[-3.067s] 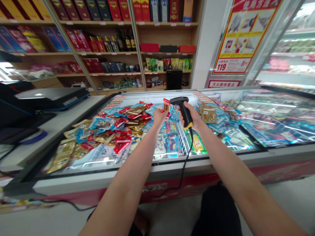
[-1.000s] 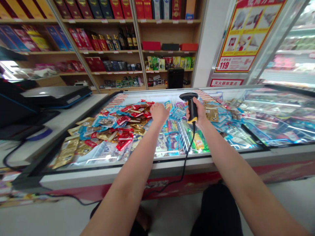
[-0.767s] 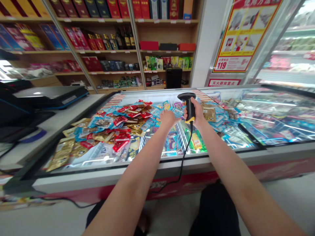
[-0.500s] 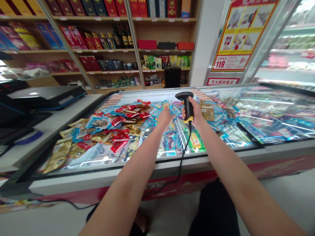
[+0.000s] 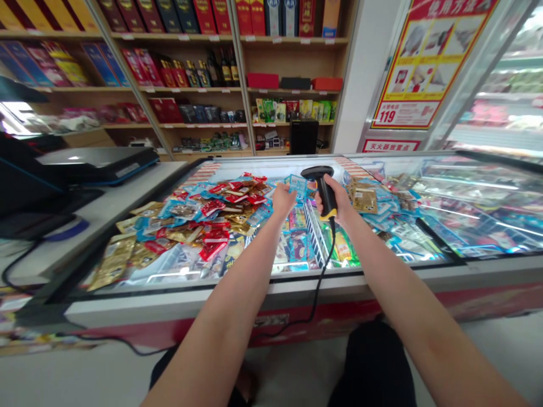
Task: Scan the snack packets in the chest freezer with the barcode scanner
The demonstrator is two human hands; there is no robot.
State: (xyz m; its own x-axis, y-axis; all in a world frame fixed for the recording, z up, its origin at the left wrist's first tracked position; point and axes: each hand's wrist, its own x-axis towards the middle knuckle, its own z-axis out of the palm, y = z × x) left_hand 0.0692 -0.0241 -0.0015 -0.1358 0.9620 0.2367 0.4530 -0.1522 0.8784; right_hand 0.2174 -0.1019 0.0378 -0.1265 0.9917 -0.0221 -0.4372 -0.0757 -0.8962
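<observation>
My right hand (image 5: 339, 204) grips the handle of a black barcode scanner (image 5: 323, 183) with a yellow band; its cord hangs down over the freezer's front edge. My left hand (image 5: 283, 199) pinches a small light-blue snack packet (image 5: 296, 183), held up just left of the scanner's head. Both hands hover over the glass lid of a chest freezer (image 5: 271, 282). A heap of red, blue and gold snack packets (image 5: 203, 217) lies on the lid to the left of my hands. More packets (image 5: 382, 200) lie to the right.
A counter with a black till and laptop (image 5: 91, 164) stands at the left. Wooden shelves with boxes and bottles (image 5: 199, 73) fill the back wall. A red and yellow poster (image 5: 418, 62) hangs at the right, beside a glass-fronted chiller (image 5: 500, 96).
Three seconds ago my left hand held a red and gold packet by the scanner. It then went down to the heap, and now holds up a light-blue packet.
</observation>
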